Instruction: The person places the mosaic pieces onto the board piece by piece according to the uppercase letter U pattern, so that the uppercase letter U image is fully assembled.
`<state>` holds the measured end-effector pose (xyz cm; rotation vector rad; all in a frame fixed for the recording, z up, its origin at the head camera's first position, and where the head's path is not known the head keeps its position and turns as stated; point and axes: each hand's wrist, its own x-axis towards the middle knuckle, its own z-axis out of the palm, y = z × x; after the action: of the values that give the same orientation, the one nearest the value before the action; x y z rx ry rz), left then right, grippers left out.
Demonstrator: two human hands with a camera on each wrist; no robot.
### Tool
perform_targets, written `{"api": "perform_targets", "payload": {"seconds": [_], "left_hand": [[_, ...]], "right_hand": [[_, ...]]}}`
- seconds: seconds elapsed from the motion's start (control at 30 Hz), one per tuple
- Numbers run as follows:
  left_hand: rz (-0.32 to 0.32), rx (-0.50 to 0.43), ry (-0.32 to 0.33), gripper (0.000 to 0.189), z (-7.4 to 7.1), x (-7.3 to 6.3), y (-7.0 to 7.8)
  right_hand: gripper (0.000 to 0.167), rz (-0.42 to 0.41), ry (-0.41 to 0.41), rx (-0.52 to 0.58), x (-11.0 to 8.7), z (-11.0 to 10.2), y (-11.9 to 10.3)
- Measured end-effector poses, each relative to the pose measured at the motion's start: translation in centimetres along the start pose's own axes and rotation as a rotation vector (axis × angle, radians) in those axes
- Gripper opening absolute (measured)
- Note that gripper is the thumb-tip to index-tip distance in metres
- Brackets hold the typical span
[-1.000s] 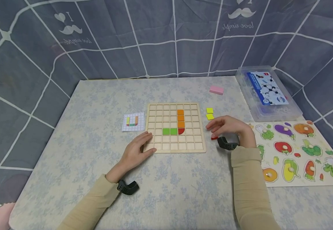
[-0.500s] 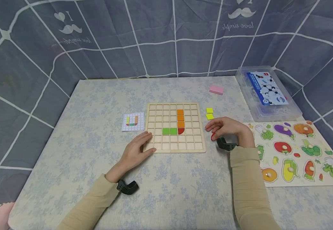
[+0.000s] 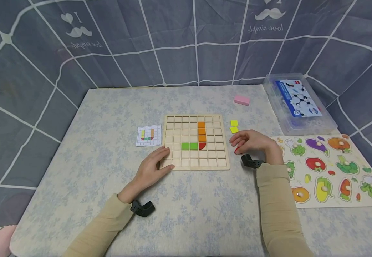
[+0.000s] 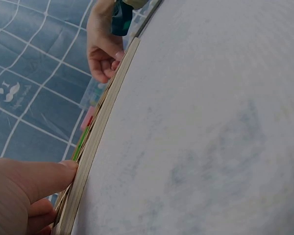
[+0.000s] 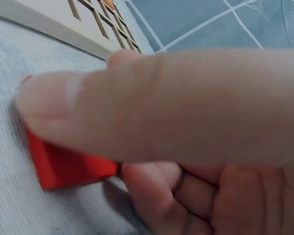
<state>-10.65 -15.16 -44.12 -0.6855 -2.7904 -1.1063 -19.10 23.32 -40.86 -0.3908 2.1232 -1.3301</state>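
A wooden grid board (image 3: 186, 167) lies mid-table. It bears an orange column (image 3: 202, 130), a red rounded tile (image 3: 202, 145) and two green square tiles (image 3: 189, 146). My left hand (image 3: 149, 169) rests on the board's near left corner, its thumb along the near edge (image 4: 95, 142). Right of the board, my right hand (image 3: 253, 141) pinches a red tile (image 5: 68, 169) low over the tablecloth. The thumb hides part of this tile in the right wrist view. Two yellow square tiles (image 3: 234, 123) lie just beyond my right fingertips.
Left of the board lies a pattern card (image 3: 148, 135) with a coloured U shape. A pink block (image 3: 241, 100) sits at the back. On the right are a clear plastic box (image 3: 314, 125) and a vegetable knob-puzzle board (image 3: 333, 171).
My right thumb and fingers have closed on the red tile, which has shifted slightly away from me and to the left. The left hand and board have stayed in place.
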Motion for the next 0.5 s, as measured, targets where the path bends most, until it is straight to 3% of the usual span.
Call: {"api": "perform_targets", "payload": {"seconds": [0.3,0.5], "left_hand": [[0.004,0.005,0.003,0.057,0.00,0.02,0.02],[0.004,0.003,-0.001,0.058,0.01,0.01,0.02]], "right_hand": [[0.032,0.043,0.116,-0.126,0.59,0.49,-0.35],[0.037,0.072,0.109,-0.137,0.42,0.51,-0.71]]}}
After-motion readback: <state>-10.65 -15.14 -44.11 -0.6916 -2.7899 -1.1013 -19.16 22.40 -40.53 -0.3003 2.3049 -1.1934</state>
